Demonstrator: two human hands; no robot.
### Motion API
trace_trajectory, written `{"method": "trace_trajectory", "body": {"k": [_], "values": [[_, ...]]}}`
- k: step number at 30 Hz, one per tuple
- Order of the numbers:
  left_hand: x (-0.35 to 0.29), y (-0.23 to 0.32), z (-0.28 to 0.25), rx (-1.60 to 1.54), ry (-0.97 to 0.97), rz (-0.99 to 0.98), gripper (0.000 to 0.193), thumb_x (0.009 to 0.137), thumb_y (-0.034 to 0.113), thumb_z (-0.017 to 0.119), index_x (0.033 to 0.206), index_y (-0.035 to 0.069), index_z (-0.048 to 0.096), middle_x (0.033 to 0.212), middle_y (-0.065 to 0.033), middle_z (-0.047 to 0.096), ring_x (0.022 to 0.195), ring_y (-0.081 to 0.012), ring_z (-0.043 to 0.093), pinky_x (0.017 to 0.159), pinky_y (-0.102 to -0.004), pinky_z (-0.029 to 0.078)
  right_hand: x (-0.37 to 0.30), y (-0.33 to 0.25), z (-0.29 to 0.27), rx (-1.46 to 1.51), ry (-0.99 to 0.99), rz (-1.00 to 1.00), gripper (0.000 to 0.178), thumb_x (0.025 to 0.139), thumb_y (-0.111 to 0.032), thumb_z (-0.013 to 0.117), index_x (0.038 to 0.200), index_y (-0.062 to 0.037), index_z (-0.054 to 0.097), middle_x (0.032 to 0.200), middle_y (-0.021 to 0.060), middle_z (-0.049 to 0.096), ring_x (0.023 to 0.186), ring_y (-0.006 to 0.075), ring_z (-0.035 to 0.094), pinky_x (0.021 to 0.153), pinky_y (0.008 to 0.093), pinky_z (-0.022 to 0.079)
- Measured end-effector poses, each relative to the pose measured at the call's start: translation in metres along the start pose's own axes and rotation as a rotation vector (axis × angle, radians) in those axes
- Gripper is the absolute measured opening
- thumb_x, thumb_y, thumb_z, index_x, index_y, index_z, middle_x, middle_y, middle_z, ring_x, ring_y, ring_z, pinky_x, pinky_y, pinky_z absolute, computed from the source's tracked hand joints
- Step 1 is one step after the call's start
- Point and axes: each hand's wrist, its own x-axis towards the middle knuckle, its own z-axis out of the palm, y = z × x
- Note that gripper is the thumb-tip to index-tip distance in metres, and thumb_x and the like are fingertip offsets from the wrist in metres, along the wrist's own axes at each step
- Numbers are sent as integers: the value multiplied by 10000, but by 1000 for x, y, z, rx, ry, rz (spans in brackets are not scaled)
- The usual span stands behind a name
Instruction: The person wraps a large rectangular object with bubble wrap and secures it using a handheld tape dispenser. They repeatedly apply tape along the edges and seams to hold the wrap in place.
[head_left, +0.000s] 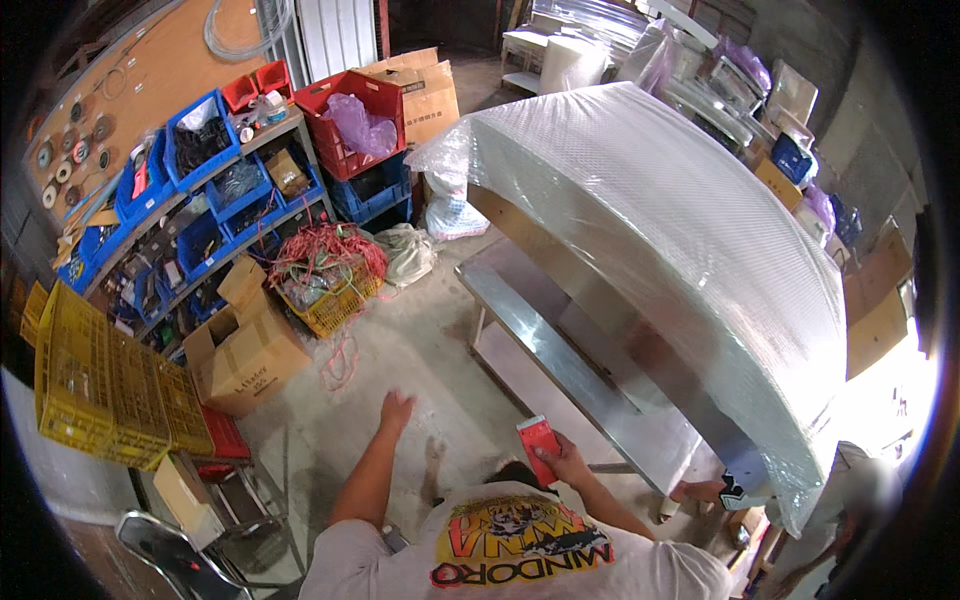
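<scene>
One yellow crate (pixel 336 312) of red cords (pixel 325 250), left hand (pixel 397 408) free, right hand (pixel 566 461) around red object (pixel 537 436)

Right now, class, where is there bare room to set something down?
Bare concrete floor lies between the yellow basket and the steel shelf, apart from loose pink cord near the basket; the shelf's visible front strip looks bare too. Crowded: blue bins along the left.

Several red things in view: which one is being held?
The small red object with a white end, in the right hand. The red crate at the back stands on blue crates; the red bins sit left of it.
</scene>
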Motion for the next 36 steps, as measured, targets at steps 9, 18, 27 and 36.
{"method": "trace_trajectory", "body": {"k": [9, 18, 27, 36], "values": [[188, 382, -157, -215, 395, 1093, 755, 859, 287, 748, 1444, -44, 403, 1410, -303, 487, 1311, -397, 495, 1103, -444, 388, 249, -87, 41, -726, 475, -334, 760, 889, -410, 707, 1485, -50, 401, 1119, 267, 664, 1024, 417, 656, 919, 492, 501], [262, 504, -147, 212, -130, 771, 602, 843, 313, 740, 1274, -53, 534, 1144, -332, 621, 1047, -456, 633, 848, -475, 523, 420, -90, 27, -1019, 485, 402, 545, 940, -382, 576, 1374, -60, 506, 1261, 227, 617, 1205, 392, 568, 1024, 588, 385], [272, 467, -135, -49, -414, 1352, 243, 916, 132, 614, 1073, -34, 533, 932, -240, 580, 802, -453, 608, 670, -523, 512, 383, -266, 93, -524, 898, 262, 344, 949, -290, 616, 1150, -16, 670, 965, 157, 739, 877, 353, 711, 815, 415, 553], [336, 465, -173, -178, -908, 1472, 705, 828, -11, 614, 1451, -42, 284, 1266, -267, 543, 1025, -434, 649, 834, -459, 555, 473, -438, 164, -178, 1017, -266, 713, 909, -352, 675, 1426, 69, 424, 1363, 195, 533, 1254, 282, 526, 1067, 392, 407]]}}
